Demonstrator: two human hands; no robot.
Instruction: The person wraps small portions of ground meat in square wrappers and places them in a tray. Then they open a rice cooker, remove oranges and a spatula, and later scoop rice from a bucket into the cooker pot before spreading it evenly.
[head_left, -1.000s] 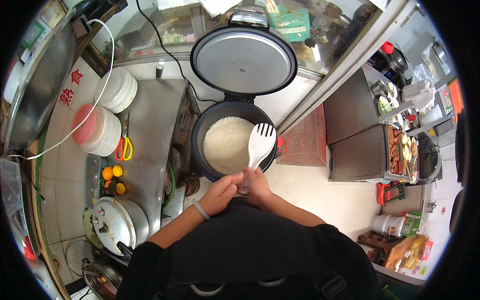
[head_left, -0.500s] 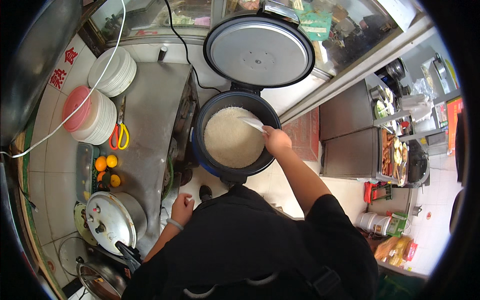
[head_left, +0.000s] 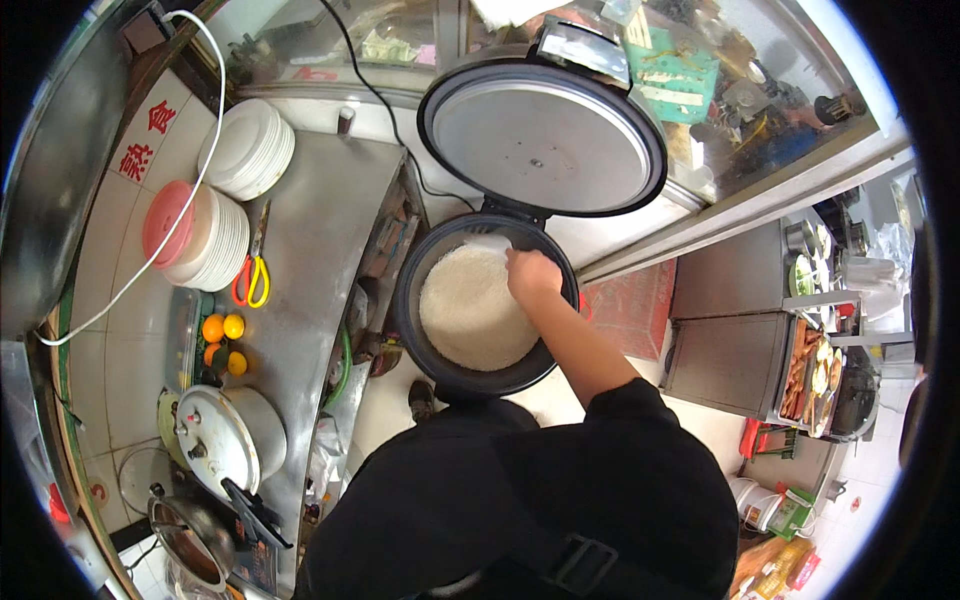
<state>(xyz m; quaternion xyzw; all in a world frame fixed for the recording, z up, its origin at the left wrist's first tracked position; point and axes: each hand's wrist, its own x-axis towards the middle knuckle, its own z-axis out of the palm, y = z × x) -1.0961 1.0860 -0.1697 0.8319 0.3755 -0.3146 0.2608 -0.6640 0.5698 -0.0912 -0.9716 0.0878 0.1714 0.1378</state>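
Note:
My right hand (head_left: pixel 534 275) is closed round the handle of a white rice paddle (head_left: pixel 488 243). The paddle's blade lies at the far edge of the white rice (head_left: pixel 472 312), against the inner wall of a large black rice cooker (head_left: pixel 408 335). Part of the handle is hidden by my fingers. Hinged at the back, the cooker's lid (head_left: pixel 540 140) is raised, its round metal underside facing me. My left hand is out of the picture.
A steel counter (head_left: pixel 320 210) on the left carries stacked white plates (head_left: pixel 225 245), scissors (head_left: pixel 258 265), several oranges (head_left: pixel 213 328) and a pressure cooker (head_left: pixel 225 440). Behind the lid is a glass window (head_left: pixel 780 130). Steel cabinets (head_left: pixel 730 350) with food trays stand to the right.
My right hand has moved slightly left with the paddle, whose blade now reaches the rice's far edge. My left hand, formerly beside the counter, has left the view. The whole view has shifted.

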